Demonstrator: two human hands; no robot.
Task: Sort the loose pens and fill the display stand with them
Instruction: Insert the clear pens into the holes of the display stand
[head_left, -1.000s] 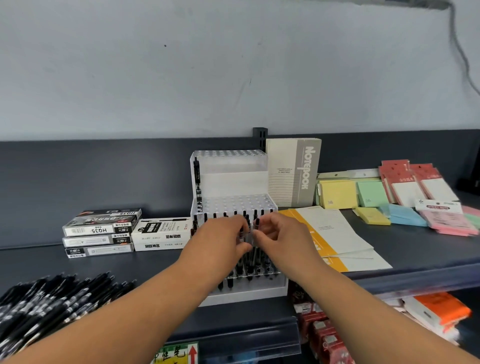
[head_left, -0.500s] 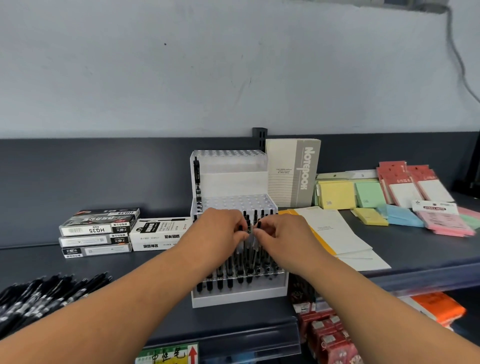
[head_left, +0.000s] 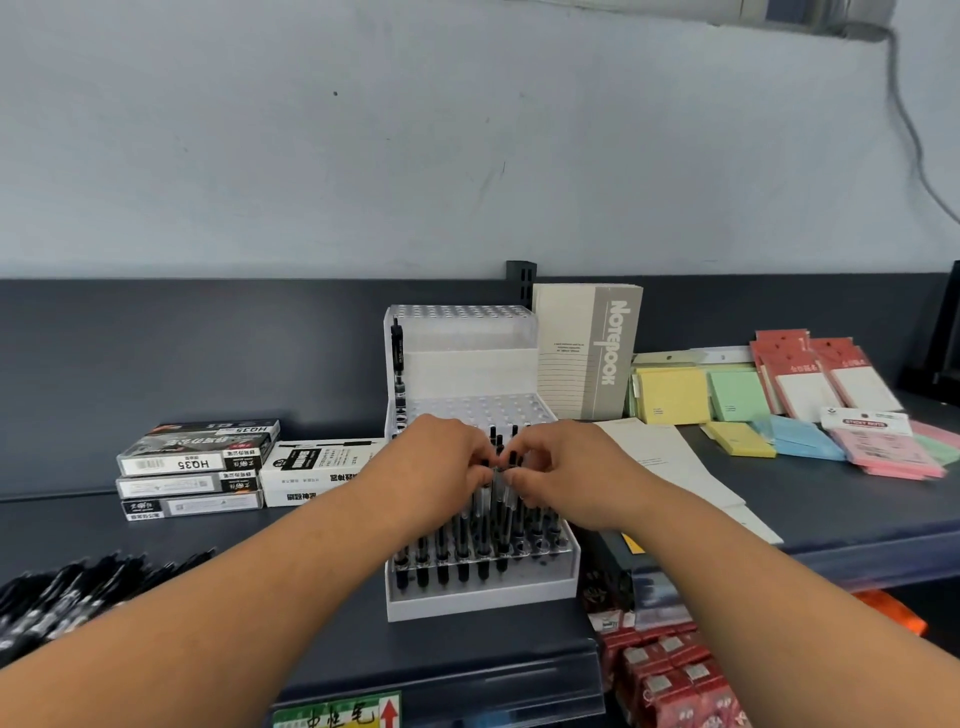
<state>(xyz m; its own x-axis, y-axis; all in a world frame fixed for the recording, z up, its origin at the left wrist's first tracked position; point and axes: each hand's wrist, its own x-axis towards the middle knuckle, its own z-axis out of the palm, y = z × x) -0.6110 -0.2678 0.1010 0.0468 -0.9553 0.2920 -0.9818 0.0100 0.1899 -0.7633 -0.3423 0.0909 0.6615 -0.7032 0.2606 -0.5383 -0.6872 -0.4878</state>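
On the dark shelf (head_left: 831, 514) under a pale wall (head_left: 363, 156), left hand (head_left: 441, 467) and right hand (head_left: 569, 470) pinch pens (head_left: 496, 501) in the stand (head_left: 483, 597)

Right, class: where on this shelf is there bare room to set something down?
Bare shelf left of the boxes, behind the loose pens; also between papers and pink notes. Crowded at the stand, where left hand and right hand pinch standing pens.

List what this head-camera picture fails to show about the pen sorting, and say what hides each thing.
1. Head view: which pens the left hand and right hand pinch; curled fingers cover the tops.
2. Loose pen pile: cut off by the left edge and blurred, so uncountable.
3. Display stand: the hands hide its front holes.
4. Shelf label: cut off by the bottom edge.
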